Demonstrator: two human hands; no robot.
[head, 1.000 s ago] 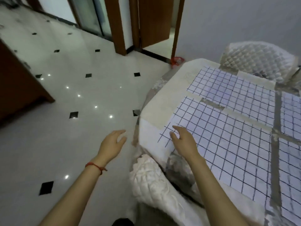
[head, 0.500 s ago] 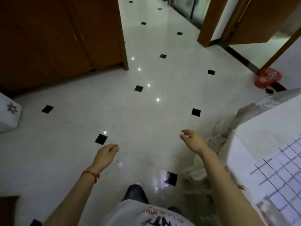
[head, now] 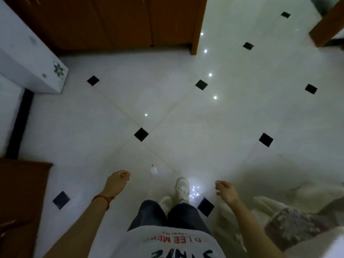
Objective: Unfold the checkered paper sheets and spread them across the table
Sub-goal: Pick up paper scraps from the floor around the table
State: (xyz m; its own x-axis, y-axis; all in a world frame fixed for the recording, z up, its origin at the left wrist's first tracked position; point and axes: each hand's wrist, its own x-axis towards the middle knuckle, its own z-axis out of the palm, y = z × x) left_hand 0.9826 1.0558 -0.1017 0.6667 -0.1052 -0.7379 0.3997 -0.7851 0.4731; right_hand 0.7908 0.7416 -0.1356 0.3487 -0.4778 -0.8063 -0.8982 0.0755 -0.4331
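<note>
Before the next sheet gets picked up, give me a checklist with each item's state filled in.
1. Left hand free: ok, fingers loosely curled, holding nothing.
2. Right hand free: ok, fingers relaxed, holding nothing.
3. Checkered paper sheets in view: not ok, none show; the view points at the tiled floor.
4. Table in view: not ok, only a patterned cloth hanging at the lower right shows.
5. Floor ahead free for stepping: ok apart from a small white scrap lying near the white shoe.
6. Remaining folded sheets: cannot tell, none visible.
</note>
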